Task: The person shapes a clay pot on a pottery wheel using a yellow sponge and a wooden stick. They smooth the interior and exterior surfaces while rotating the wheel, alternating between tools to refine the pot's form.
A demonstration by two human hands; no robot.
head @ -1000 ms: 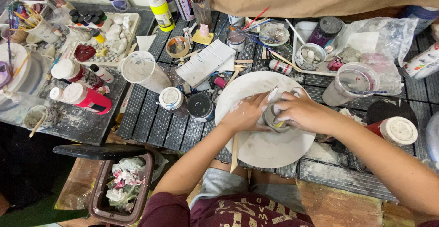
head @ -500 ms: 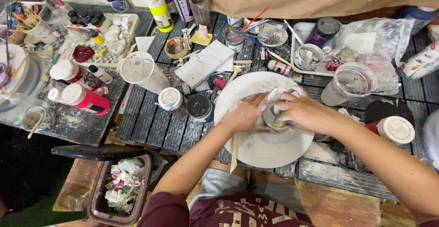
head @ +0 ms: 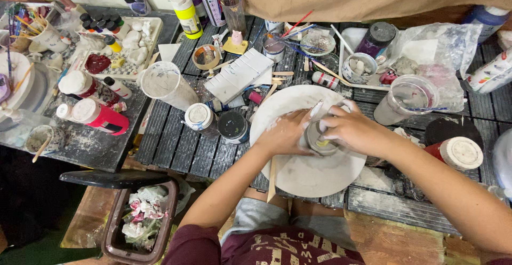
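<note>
My left hand [head: 284, 135] and my right hand [head: 352, 129] are cupped together around a small grey clay pot [head: 320, 141] with a yellow-green spot inside. The pot sits on a round white plaster disc [head: 309, 177] on the dark slatted table. Both hands are smeared with pale clay, and the fingers press on the pot's rim and sides. A flat wooden stick [head: 272, 178] lies at the disc's left edge, by my left forearm.
A clay-stained plastic cup [head: 163, 84], small paint jars [head: 232, 126], a white palette [head: 239, 75], brushes, spray cans and bottles crowd the table behind. A red bottle [head: 100, 116] lies at left. A clear cup [head: 405, 99] stands at right. A bin of waste [head: 140, 219] is below the table.
Both hands stay closed around the clay pot on the disc; only slight shifts of the fingers show.
</note>
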